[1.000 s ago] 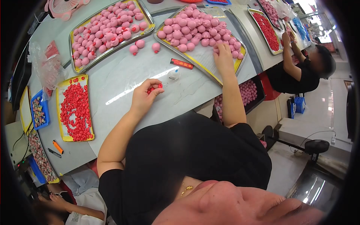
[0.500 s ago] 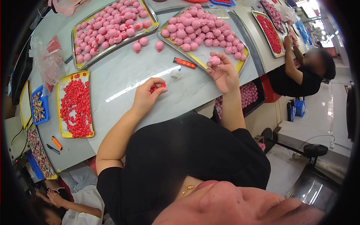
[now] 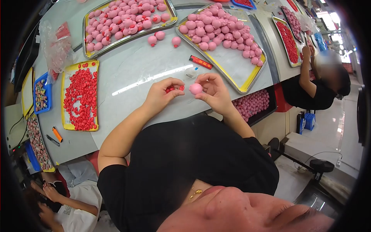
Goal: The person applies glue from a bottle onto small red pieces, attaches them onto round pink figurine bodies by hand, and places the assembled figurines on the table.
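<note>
My left hand is closed around small red pieces, one of them pinched at the fingertips. Close on its right, my right hand grips a pink ball between thumb and fingers. The ball and the pinched red piece are a small gap apart, above the table. Beyond my right hand is a tray with many plain pink balls. Another tray at the back left bears pink balls with red pieces. Loose red pieces fill a yellow-lined tray on the left.
A red marker-like stick and several pink balls lie on the table. Plastic bags, a blue basket and an orange lighter are at left. Co-workers sit at right and lower left.
My right hand has left the right tray with a pink ball and come in beside my left hand. My left hand still holds red pieces. The view has shifted slightly.
</note>
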Motion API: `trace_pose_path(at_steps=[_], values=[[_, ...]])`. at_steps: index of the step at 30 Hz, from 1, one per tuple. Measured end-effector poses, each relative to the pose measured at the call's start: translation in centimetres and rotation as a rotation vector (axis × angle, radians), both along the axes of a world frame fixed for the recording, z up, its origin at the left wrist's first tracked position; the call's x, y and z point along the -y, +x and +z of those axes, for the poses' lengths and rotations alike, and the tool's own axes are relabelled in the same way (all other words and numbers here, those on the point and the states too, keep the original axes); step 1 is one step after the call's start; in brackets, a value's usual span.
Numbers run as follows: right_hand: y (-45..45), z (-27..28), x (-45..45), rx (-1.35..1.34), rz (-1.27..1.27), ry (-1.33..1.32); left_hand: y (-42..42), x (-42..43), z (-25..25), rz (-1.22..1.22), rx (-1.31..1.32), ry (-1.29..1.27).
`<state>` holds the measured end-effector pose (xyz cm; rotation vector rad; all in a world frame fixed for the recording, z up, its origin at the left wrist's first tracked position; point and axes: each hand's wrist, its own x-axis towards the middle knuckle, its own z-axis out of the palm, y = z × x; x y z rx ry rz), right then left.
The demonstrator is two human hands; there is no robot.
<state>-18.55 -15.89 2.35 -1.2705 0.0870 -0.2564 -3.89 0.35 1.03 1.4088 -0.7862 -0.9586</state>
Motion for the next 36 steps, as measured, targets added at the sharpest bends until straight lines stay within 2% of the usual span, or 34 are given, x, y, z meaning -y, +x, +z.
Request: trace_pose_path(at_steps=[2,6,8,13,15,18,20,21,23,29,33,36], values=[[0.4,-0.5,-0.3,0.058,-0.073,-0.238,0.1,0.0,0.0,-0.01,0.027,-0.005],[0.6,0.0,-0.8,0.04,-0.11,-0.398,0.0,0.0,-0.1,-0.039,0.122,-0.008],[0.6,0.4,-0.9,-0.013,-0.112,-0.58,0.0,0.0,-0.2,-0.035,0.11,0.001],[0.5,0.6,-0.8,-0.029,-0.014,-0.604,0.1,0.0,-0.2,-0.028,0.085,0.014],[0.6,0.5,-0.9,-0.018,-0.005,-0.634,0.2,0.0,-0.5,-0.037,-0.038,-0.02],[0.7,-0.1,-1.5,-0.092,-0.056,-0.475,0.5,-0.2,-0.2,-0.077,-0.149,0.012],[0.7,-0.8,-1.7,-0.137,-0.008,0.031,0.6,-0.1,0.0,-0.108,-0.241,0.014],[0.7,-1.2,-1.7,-0.137,-0.007,0.033,0.5,0.0,0.0,-0.141,-0.333,0.014],[0.8,-1.9,-1.7,-0.156,0.016,0.216,0.3,0.1,-0.2,-0.124,-0.333,0.009],[0.8,-1.9,-1.9,-0.198,0.041,0.375,-0.2,0.2,-0.9,-0.057,-0.258,-0.022],[0.8,-1.7,-2.0,-0.211,0.038,0.317,-0.3,0.1,-0.8,-0.036,-0.241,-0.018],[0.9,-2.6,-2.0,-0.107,0.028,0.307,-0.1,0.1,-1.4,-0.021,-0.184,-0.014]])
